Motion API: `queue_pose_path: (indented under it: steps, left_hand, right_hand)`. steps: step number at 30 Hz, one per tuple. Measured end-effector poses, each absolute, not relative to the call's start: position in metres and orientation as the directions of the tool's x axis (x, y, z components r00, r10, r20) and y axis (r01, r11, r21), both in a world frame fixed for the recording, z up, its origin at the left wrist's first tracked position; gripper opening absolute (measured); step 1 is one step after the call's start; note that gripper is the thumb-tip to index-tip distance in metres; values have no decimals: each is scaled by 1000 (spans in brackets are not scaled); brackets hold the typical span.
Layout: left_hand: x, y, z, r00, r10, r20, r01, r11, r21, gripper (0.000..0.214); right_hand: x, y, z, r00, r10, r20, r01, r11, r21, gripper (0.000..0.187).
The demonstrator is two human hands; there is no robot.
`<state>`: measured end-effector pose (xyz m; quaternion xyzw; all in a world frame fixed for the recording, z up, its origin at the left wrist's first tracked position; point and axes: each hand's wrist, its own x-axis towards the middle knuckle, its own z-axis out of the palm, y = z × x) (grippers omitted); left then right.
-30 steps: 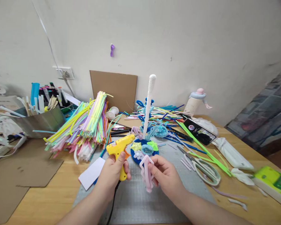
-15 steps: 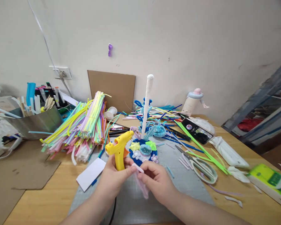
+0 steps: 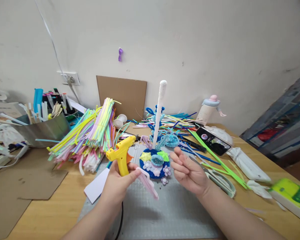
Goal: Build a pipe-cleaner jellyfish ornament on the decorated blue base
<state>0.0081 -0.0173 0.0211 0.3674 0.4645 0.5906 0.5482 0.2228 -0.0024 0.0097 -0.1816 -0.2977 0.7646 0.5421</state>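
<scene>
Observed from my station: the left hand [image 3: 118,181] carries two items at once. Its grip is closed round the handle of the yellow glue gun [image 3: 120,151], while thumb and forefinger pinch the top of a pink pipe-cleaner piece [image 3: 147,181], which hangs down and to the right over the grey cutting mat [image 3: 165,213]. The gun's nozzle points up and away from the person. I judge this keeps the tip clear of the skin and of the pink piece.

The right hand [image 3: 190,171] holds nothing. Its grip is open, fingers loosely curled, palm turned inward, just right of the blue round base [image 3: 153,163] and not touching it. The base sits flat on the mat with a white stem [image 3: 159,110] upright from it, which I judge leaves it steady without a hand.

The scissors [image 3: 220,181] lie right of the mat on the bench [image 3: 45,213]. A pile of pipe cleaners [image 3: 90,133] lies to the left.
</scene>
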Motion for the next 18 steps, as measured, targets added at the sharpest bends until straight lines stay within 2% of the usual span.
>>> queue_pose_path:
  steps: [2, 4, 5, 7, 9, 11, 15, 18]
  left_hand:
    - [5, -15, 19, -114, 989, -90, -298, 52, 953, 54]
    - [4, -13, 18, -89, 991, -98, -286, 69, 956, 56]
    - [4, -14, 18, -88, 992, -95, -285, 66, 956, 56]
    - [6, -15, 19, -104, 991, -79, -297, 45, 954, 54]
    - [9, -17, 19, -113, 992, -62, -313, 23, 950, 52]
    - [9, -18, 19, -88, 995, -55, -313, 25, 949, 50]
    - [6, -16, 15, -24, 998, -51, -292, 42, 956, 51]
    - [4, -15, 13, -18, 999, -45, -290, 38, 956, 50]
  right_hand:
    - [217, -3, 7, -317, 947, 42, -584, -160, -796, 32]
    - [206, -8, 1, -320, 947, 24, -372, -103, -922, 24]
    - [199, -12, -2, -330, 944, -3, -270, -97, -958, 23]
    - [188, -19, -8, -353, 933, -64, -165, -130, -978, 32]
    - [180, -25, -12, -400, 908, -124, -148, -197, -969, 40]
    - [176, -27, -14, -433, 890, -146, -136, -224, -965, 41]
    - [176, -28, -12, -391, 917, -77, -119, -134, -984, 34]
    - [180, -27, -10, -387, 921, -53, -204, -141, -969, 31]
